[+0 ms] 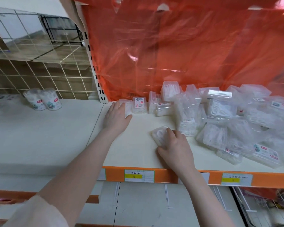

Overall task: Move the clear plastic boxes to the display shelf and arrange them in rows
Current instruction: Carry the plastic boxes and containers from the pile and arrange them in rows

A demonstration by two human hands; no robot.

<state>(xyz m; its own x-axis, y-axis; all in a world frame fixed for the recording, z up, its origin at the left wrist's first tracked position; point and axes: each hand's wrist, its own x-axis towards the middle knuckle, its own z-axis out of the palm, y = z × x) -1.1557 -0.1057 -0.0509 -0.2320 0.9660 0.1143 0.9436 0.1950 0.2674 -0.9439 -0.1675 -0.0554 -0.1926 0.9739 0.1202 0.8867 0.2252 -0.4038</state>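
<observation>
Translucent orange-red plastic sheet (179, 51) hung behind. Flat cream-white shelf board (134, 145) carried an orange front strip (164, 176) with white-and-yellow paper price labels (138, 176). Clear plastic boxes (220, 122) showed white contents; some bore white stickers with red marks.

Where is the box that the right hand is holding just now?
In the head view, the clear box lies flat on the white shelf under the right hand, centre frame, just left of the loose pile of boxes.
</observation>
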